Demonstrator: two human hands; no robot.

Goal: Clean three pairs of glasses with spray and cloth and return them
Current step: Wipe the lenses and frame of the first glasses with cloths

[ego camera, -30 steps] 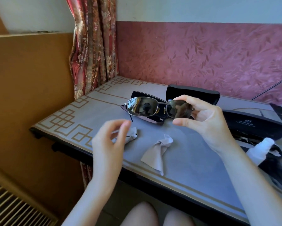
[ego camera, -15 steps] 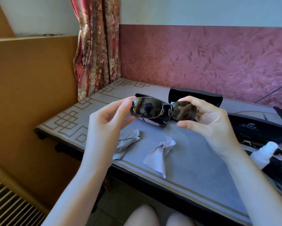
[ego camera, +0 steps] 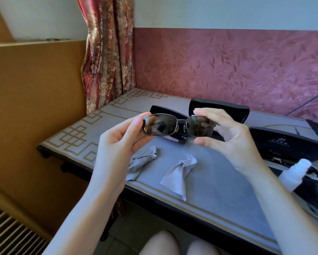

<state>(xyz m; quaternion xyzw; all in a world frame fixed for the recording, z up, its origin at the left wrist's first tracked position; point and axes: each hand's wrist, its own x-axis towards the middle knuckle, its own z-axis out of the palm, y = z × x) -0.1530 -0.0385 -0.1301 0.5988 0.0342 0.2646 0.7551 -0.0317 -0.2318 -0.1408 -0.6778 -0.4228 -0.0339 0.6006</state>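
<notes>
Framing sunglasses (ego camera: pixel 160 127): grey tabletop (ego camera: pixel 219 181), pink wallpaper (ego camera: pixel 228 67)

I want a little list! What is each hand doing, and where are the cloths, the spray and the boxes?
left hand: pinches one end of the sunglasses
right hand: grips the other lens rim, thumb below, fingers above
sunglasses: dark lenses, held above the table
grey cloth: crumpled on the table, untouched
second cloth: on the table, partly behind the left wrist
spray bottle: white, at the table's right side
open case: dark, behind the sunglasses
right case: dark, near the spray bottle
</notes>
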